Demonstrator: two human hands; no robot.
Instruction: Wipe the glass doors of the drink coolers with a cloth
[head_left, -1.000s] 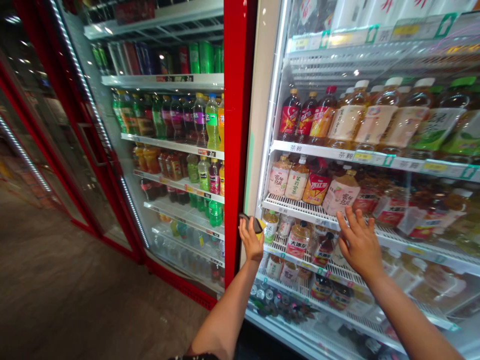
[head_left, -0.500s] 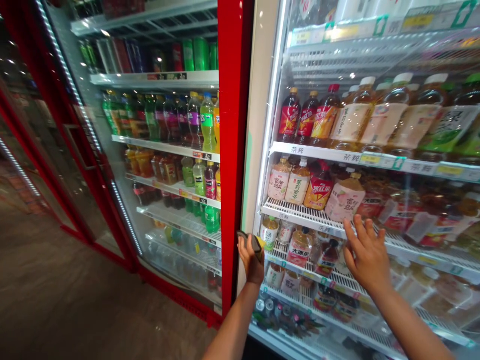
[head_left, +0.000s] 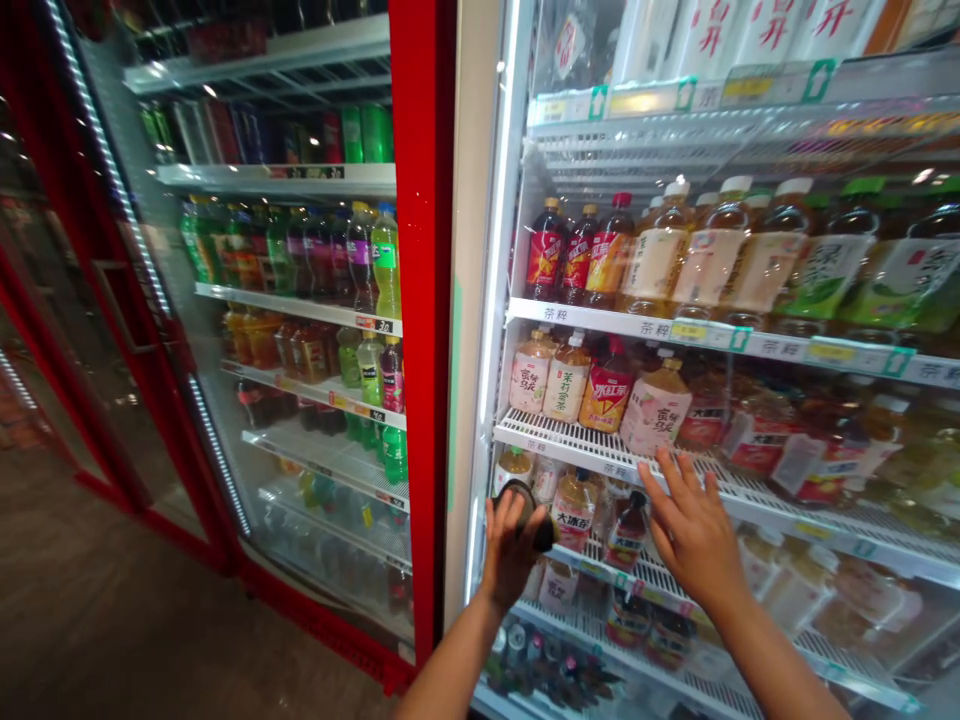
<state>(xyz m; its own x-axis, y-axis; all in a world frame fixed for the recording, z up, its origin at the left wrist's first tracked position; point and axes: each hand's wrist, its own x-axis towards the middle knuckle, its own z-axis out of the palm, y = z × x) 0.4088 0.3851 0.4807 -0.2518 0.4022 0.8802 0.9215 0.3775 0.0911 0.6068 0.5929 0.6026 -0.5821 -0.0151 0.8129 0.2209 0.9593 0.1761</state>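
Note:
My left hand is closed around a dark pad with a yellow part, which looks like a sponge; its far side is hidden. That hand is before the left part of the drinks cooler, in front of the bottles on a lower shelf. My right hand, holding nothing, has its fingers spread and palm toward the cooler. Its fingertips lie just below a pale pink-labelled bottle and overlap the shelf edge. Reflections suggest glass in front of the shelves; whether either hand touches it I cannot tell.
Rows of tea bottles fill the upper shelf, with white cartons above. Cans lie at the bottom. To the left stands a red-framed cooler with soda bottles, beside a dark floor.
The view has turned slightly, shifting the coolers left and a little down. My left hand has moved right against the shelves, and the pad has tilted. My right hand stays spread near the pink-labelled bottle.

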